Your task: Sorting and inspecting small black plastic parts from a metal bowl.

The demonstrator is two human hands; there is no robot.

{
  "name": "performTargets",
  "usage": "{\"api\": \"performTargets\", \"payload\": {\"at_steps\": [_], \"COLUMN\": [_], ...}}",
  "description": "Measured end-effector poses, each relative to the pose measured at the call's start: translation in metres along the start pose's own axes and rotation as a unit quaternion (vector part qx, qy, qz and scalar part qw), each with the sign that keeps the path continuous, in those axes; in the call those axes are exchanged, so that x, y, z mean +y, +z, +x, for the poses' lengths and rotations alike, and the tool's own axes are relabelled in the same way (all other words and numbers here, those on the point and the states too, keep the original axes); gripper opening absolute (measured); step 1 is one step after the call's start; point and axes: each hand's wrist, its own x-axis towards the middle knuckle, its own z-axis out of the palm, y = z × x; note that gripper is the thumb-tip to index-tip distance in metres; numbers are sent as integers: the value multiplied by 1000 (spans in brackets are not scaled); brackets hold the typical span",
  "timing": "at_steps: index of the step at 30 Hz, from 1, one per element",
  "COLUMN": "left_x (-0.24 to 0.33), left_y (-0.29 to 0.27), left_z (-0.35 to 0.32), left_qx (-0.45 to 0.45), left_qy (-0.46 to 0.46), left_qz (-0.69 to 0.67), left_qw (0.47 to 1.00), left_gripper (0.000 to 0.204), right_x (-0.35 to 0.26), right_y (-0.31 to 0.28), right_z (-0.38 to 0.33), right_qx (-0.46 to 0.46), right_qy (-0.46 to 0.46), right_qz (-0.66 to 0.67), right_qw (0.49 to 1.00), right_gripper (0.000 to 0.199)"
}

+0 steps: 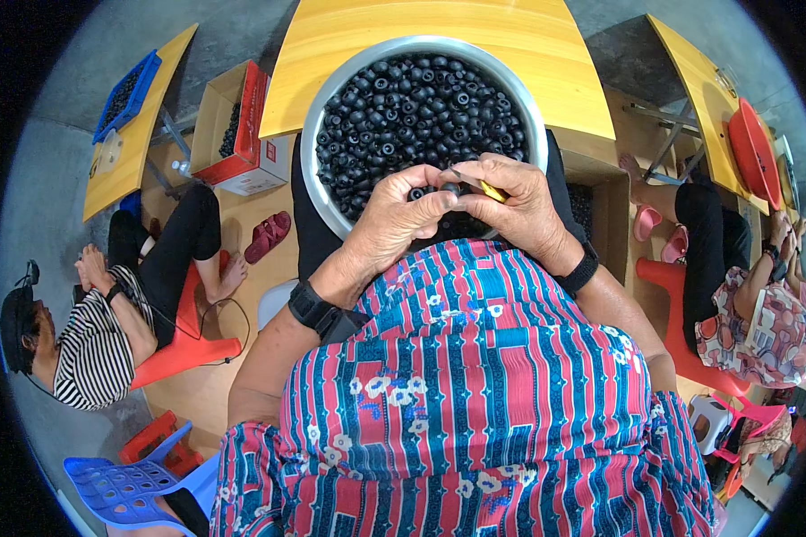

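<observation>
A wide metal bowl point(310, 148) sits before me, heaped with small round black pieces point(421, 107) that have holes in them. My hands meet over its near rim. Between thumb and fingers, my left hand point(398, 213) pinches one black piece point(453, 189). My right hand point(518, 199) is closed on a small knife point(493, 191) with a yellow handle. Its short blade lies against or just over the pinched piece; exact contact cannot be made out. Fingers hide part of both.
Beyond the bowl stands a yellow wooden table point(439, 18). An open red and white carton point(255, 161) is at left, and a cardboard box point(609, 206) at right. People sit on red stools on both sides. A blue plastic chair point(121, 488) stands at lower left.
</observation>
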Motion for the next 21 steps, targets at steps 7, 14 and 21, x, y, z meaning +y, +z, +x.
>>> {"api": "performTargets", "payload": {"at_steps": [7, 14, 21], "left_x": [-5, -5, -7], "left_y": [-3, -3, -3], "left_z": [-1, -3, -3], "left_qx": [-8, -17, -46], "left_qy": [14, 31, 50], "left_qz": [-12, -85, -112], "left_qw": [1000, 996, 991], "left_gripper": [24, 23, 20], "right_x": [-10, -10, -12], "right_y": [3, -2, -4], "right_z": [2, -1, -3], "right_qx": [26, 75, -13], "right_qy": [-17, 19, -32], "right_qz": [-17, 32, -84], "right_qw": [999, 996, 996], "right_gripper": [25, 19, 16]}}
